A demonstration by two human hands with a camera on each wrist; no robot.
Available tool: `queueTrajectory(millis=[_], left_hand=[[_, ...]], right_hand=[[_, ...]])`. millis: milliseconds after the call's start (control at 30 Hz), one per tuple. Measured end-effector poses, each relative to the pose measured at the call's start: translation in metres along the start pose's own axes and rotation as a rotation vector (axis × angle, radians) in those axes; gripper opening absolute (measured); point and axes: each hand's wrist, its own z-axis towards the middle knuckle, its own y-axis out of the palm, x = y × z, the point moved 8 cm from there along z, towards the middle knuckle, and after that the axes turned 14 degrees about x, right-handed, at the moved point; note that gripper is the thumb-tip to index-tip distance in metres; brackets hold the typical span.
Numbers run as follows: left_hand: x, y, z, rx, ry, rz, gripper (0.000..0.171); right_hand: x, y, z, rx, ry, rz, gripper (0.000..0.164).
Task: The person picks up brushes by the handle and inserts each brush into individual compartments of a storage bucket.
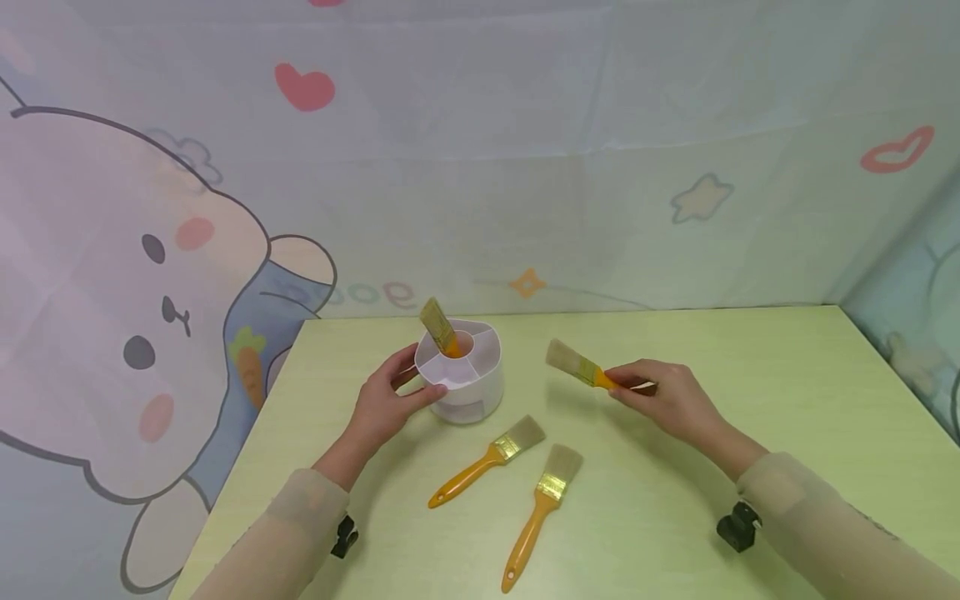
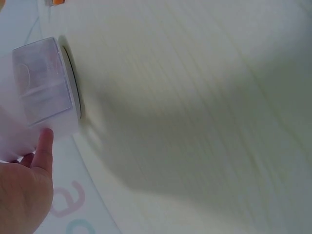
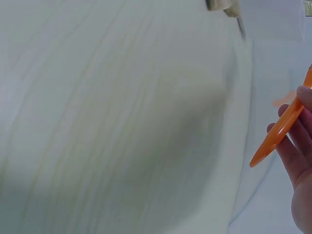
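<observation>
My left hand grips the side of a white round compartment organizer, thumb at the front and fingers around the back left. A paintbrush stands tilted in the organizer's middle hole, bristles up. In the left wrist view the organizer shows a clear panel on its side. Between thumb and fingers, my right hand pinches the orange handle of another paintbrush above the table, bristles toward the organizer. The right wrist view shows that orange handle running down past the fingers.
Two more paintbrushes lie on the pale yellow table: one just in front of the organizer, the other nearer the front edge. A cartoon-printed cloth hangs behind the table.
</observation>
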Motion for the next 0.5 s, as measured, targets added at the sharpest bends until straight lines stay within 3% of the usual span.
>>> queueTrajectory(millis=[200, 500], left_hand=[[0.001, 0.0, 0.0, -0.002, 0.0, -0.016, 0.084], [0.0, 0.0, 0.001, -0.012, 0.03, -0.029, 0.082]], right_hand=[[-0.009, 0.004, 0.01, 0.03, 0.037, 0.038, 0.027], [-0.026, 0.015, 0.029, 0.087, 0.166, 0.204, 0.031]])
